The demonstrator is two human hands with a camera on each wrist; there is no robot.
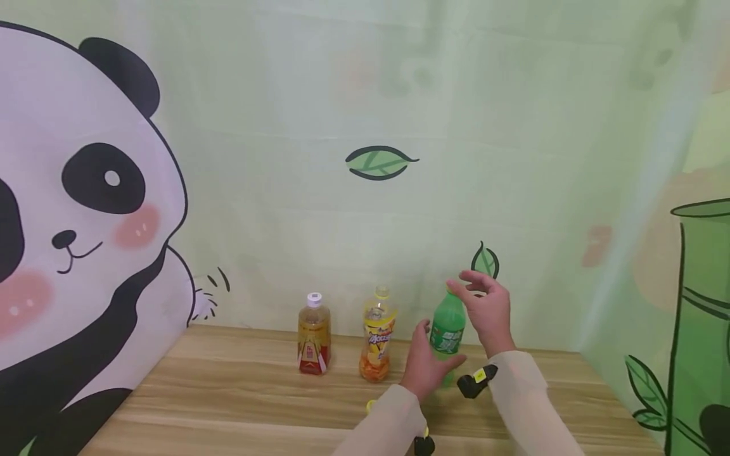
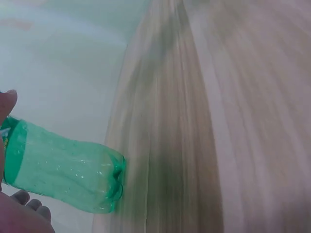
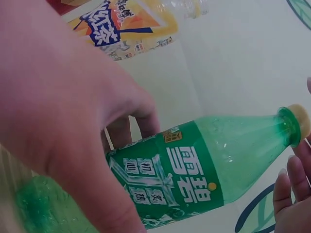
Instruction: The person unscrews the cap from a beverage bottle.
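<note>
One bottle (image 1: 448, 326) (green) sits within the left hand (image 1: 424, 367).

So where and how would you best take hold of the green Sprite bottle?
Likely round the label of the green Sprite bottle, coming from the left, as the left hand does: the bottle is near upright and its body is broad and round. The neck tapers, so that hold should leave the yellowish cap to the right hand.
</note>
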